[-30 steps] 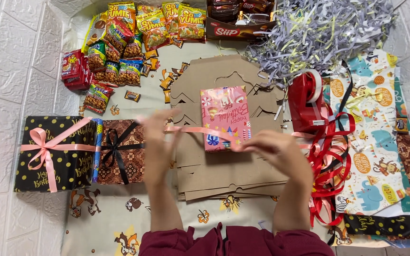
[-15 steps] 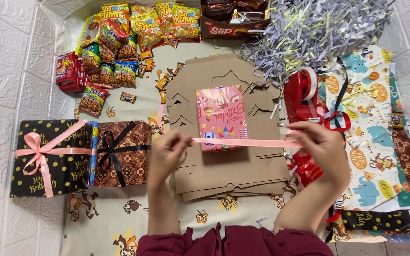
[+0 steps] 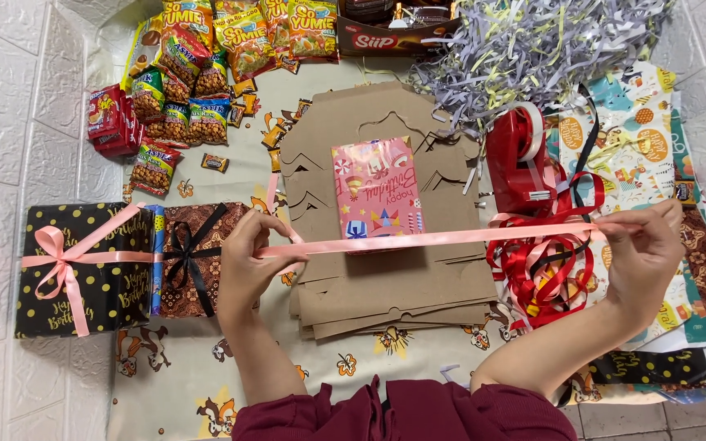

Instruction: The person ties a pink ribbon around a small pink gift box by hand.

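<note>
Stretching a pink ribbon taut, the left hand and right hand each keep fingers clamped on one end; it spans the lower edge of the pink wrapped gift atop flat cardboard sheets.

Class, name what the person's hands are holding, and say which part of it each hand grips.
A pink ribbon, stretched taut: left hand pinches one end, right hand the other.

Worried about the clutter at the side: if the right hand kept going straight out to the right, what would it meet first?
Probably the stacked wrapping paper lying under and just beyond the right hand. The hand holds the pink ribbon above it, so at that height the way may be free; depth is unclear.
</note>
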